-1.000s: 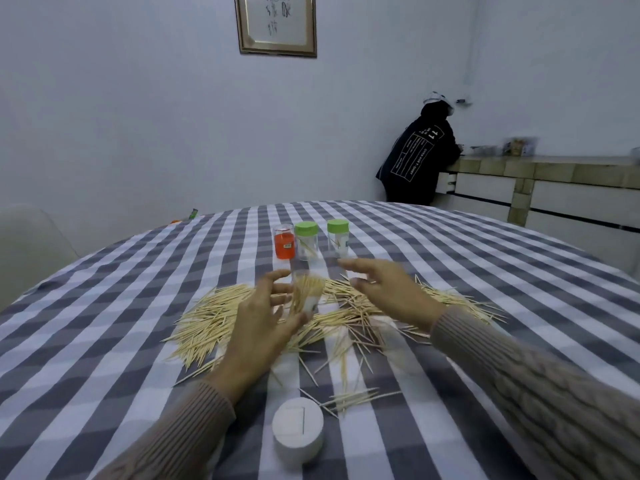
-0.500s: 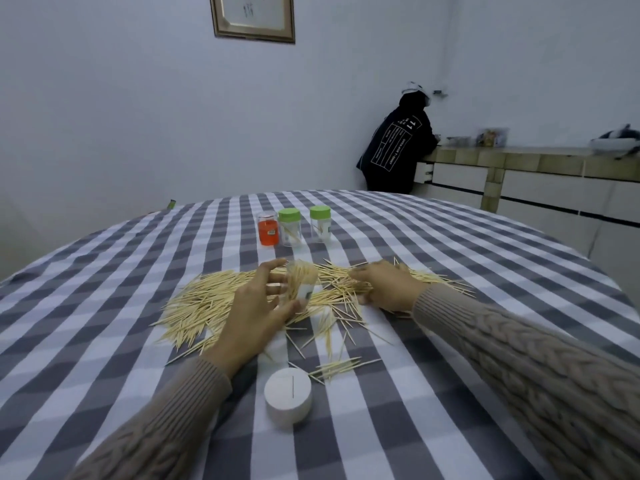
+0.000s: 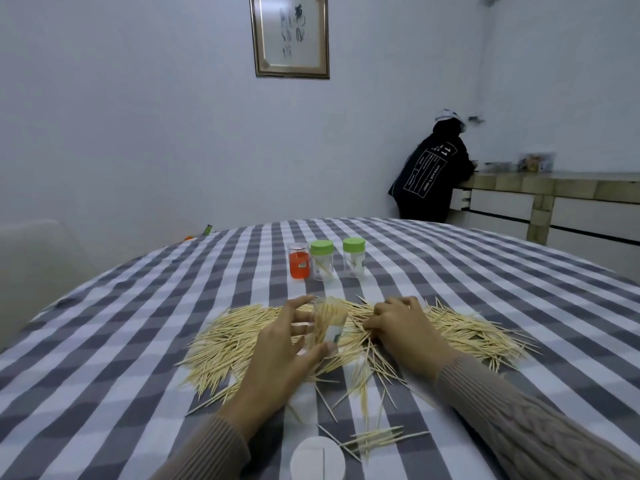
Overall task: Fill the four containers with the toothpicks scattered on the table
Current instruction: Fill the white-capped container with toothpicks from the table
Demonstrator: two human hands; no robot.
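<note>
Four containers are showing on the checked tablecloth. One clear container, uncapped and packed with toothpicks standing in it, is sitting in the left hand, which is gripping it between thumb and fingers and tilting it slightly away from the person. Three more are standing upright in a row well beyond both hands: an orange-filled container at the left, a green-capped container touching or just beside it, and a second green-capped container a little apart to the right. Both capped ones are showing a few toothpicks inside.

The right hand is resting palm down just to the right of the held container, its fingers curled onto the scattered toothpicks; whether it is pinching any of them cannot be told. The toothpicks are lying in a broad band under and between both hands, spreading out to the left of the left hand and to the right of the right hand. A looser scatter is lying nearer the person, between the two forearms. A white round lid is lying flat beside the left wrist, on the near side, with a small bundle of toothpicks just to its right.

Beyond the table, a person in a dark jacket is leaning on a counter. A framed picture is hanging on the wall.
</note>
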